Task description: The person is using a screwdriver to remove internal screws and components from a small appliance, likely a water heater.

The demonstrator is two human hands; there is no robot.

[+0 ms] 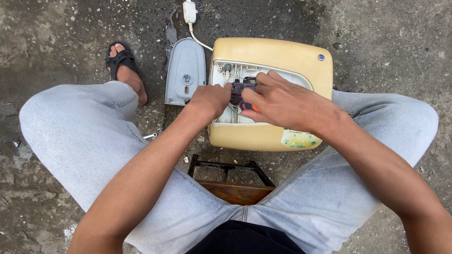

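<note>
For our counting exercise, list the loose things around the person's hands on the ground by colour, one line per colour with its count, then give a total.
Cream-yellow: 1, the appliance casing
Grey: 1, the removed cover panel
White: 1, the cord plug box
Orange: 1, the screwdriver handle under the right hand
Silver: 1, the small metal piece on the ground
Total: 5

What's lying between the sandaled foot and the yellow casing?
In the head view, a grey oval cover lies flat on the wet concrete between the sandaled foot and the yellow casing, close beside the casing.
</note>
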